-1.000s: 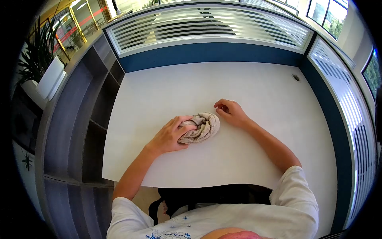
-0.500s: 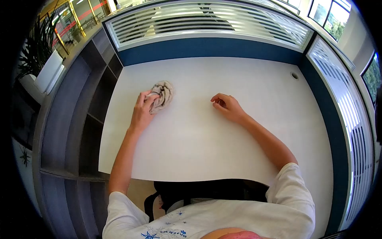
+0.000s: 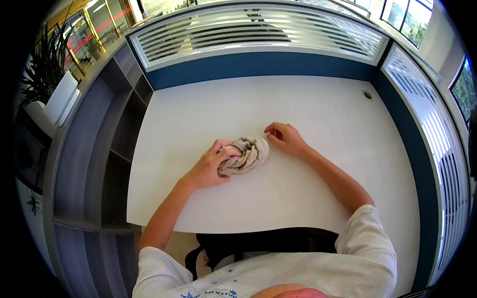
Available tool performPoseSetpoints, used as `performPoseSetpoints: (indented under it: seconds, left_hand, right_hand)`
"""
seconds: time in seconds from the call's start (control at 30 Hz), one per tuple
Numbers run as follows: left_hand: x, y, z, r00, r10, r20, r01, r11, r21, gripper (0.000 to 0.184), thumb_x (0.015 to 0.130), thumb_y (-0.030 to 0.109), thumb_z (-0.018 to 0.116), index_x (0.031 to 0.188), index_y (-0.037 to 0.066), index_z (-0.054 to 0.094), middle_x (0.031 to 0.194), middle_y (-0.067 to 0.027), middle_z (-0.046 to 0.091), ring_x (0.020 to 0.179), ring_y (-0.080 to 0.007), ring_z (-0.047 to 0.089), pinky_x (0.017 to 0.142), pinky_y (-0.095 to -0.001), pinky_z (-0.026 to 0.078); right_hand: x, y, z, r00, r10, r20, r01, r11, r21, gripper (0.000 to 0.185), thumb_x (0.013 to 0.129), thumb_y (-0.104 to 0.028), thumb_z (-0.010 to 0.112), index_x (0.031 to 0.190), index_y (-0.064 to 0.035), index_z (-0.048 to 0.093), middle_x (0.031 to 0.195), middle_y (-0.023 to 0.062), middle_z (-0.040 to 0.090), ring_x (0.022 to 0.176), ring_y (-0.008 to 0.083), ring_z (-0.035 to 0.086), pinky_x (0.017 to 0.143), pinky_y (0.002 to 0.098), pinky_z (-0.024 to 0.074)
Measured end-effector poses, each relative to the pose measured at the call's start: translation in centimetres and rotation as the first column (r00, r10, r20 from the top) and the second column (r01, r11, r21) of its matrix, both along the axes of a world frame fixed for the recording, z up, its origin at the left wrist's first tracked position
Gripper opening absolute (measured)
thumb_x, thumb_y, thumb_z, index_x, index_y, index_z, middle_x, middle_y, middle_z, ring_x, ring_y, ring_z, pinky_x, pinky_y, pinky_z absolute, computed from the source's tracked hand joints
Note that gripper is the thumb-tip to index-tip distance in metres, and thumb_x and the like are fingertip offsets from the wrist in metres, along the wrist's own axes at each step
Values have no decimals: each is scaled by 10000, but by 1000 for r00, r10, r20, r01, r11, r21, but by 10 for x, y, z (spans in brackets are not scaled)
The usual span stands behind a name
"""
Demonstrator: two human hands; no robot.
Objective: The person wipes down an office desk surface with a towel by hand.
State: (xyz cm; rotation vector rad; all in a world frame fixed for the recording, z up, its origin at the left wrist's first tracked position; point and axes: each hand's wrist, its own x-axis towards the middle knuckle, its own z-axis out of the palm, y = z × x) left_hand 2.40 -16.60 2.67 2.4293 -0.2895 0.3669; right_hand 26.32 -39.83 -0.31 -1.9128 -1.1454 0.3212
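Slatted partitions (image 3: 258,34) are standing along the far and right sides of the white desk (image 3: 318,107), with dark shelves (image 3: 82,164) running down its left and a plant (image 3: 47,72) growing in a white planter (image 3: 60,99) beyond them. At the desk's far right corner, a round cable hole (image 3: 366,94) is showing.

From the head view, I am holding a bunched beige cloth (image 3: 251,153) with my left hand (image 3: 207,165). Those fingers are gripping its left end: they are bending over the top while my thumb is pressing at the near side. Most of the cloth is bulging out to the right, past my fingertips, and it is lying around the middle of the desk.

My right hand (image 3: 288,139) is resting just beyond the cloth's right end. Its fingers are curling loosely, leaving a narrow gap, and their tips are pointing towards the cloth; whether they are touching it, I cannot tell.
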Motion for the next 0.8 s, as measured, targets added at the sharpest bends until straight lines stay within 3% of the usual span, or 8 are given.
performPoseSetpoints:
  seconds: [0.1, 0.33, 0.5, 0.63, 0.8]
  left_hand:
    - [-3, 0, 12, 996, -19, -83, 23, 999, 44, 755, 671, -25, 904, 1345, 172, 626, 1542, -130, 475, 1307, -374, 630, 1093, -454, 579]
    - [-7, -3, 13, 992, 40, -123, -37, 999, 28, 778, 665, -39, 926, 1348, 181, 627, 1540, -119, 491, 1325, -371, 626, 1084, -445, 591]
    - [-3, 41, 4, 970, 244, 19, -244, 969, 40, 730, 681, -43, 898, 1329, 166, 632, 1498, -123, 525, 1314, -379, 629, 1070, -456, 588]
    - [-7, 85, -8, 859, 499, 116, -502, 865, -1, 690, 680, -47, 887, 1298, 148, 652, 1466, -131, 548, 1293, -386, 632, 1043, -467, 578]
    - [-3, 80, -15, 887, 429, 171, -438, 899, 17, 706, 667, -74, 868, 1298, 155, 650, 1424, -145, 558, 1281, -403, 628, 1040, -473, 570]
  right_hand:
    - [-2, -1, 3, 1000, 6, 10, -7, 1000, 13, 236, 996, -167, 666, 1155, -4, 729, 846, 114, 714, 732, 224, 660, 713, 380, 534]
    - [-4, -6, 4, 1000, 0, -9, 0, 1000, 11, 229, 991, -145, 664, 1157, -1, 727, 865, 106, 719, 748, 216, 652, 722, 376, 533]
    - [-3, -6, 4, 1000, 4, -13, -4, 1000, -10, 223, 1014, -156, 656, 1167, -6, 716, 861, 87, 710, 760, 194, 641, 719, 370, 523]
    - [-7, -8, 8, 1000, 8, -16, -8, 1000, 2, 203, 1019, -152, 662, 1153, -10, 716, 845, 79, 690, 749, 189, 625, 712, 366, 516]
    - [-5, -2, 5, 999, 18, 48, -19, 1000, 16, 176, 1013, -148, 671, 1116, -15, 721, 837, 79, 685, 746, 195, 632, 708, 371, 517]
